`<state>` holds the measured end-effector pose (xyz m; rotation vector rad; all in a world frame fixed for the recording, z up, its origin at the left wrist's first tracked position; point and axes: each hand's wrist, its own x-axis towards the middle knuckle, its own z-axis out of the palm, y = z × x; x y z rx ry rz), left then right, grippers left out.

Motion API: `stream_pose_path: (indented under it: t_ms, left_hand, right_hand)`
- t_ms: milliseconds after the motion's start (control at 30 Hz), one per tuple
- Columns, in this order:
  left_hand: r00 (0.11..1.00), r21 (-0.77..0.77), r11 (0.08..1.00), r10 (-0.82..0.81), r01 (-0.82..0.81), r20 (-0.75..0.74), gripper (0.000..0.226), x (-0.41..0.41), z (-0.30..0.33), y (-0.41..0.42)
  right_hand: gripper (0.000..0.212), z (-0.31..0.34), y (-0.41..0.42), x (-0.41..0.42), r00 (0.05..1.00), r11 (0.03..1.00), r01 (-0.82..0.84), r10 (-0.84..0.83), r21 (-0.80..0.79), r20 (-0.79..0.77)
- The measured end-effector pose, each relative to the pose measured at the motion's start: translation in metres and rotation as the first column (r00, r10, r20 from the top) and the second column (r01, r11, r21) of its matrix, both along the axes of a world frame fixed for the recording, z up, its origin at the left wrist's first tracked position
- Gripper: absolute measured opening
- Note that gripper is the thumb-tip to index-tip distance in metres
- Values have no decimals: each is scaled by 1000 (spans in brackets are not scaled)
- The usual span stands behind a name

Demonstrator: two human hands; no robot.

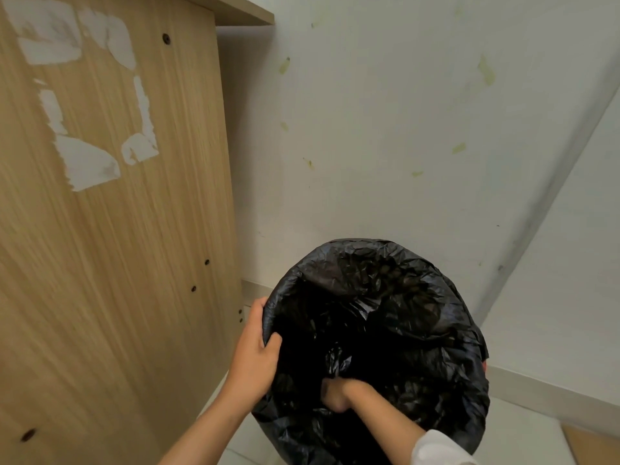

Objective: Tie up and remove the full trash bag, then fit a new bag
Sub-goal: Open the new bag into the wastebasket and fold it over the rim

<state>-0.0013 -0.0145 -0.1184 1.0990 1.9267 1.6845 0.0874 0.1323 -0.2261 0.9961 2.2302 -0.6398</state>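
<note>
Trash bag (385, 297) in left-hand (255, 347) grip

The trash bag (385, 297) is being seen low in the view, right of centre, its mouth lying open upward and its edge folded outward over the bin beneath, which is almost wholly hidden. The bag is standing in a corner: one wall (385, 129) is lying behind it, another wall (570, 280) to its right. A desk side panel (110, 229) is rising to the left, close beside the bag. The left hand (255, 350) is being held at the bag's left rim, thumb inside, fingers outside. The right hand (335, 394) is being held inside the bag, near its front edge. The floor (523, 441) is lying below, to the right.
</note>
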Motion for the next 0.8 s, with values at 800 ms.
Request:
stream_pose_path:
  t_ms: [800]
  left_hand:
    - [1000,-23,1000,4,-4,-8,52,0,1,2]
  right_hand:
    - [79,-20,27,-2,986,1000,-26,24,-10,-163]
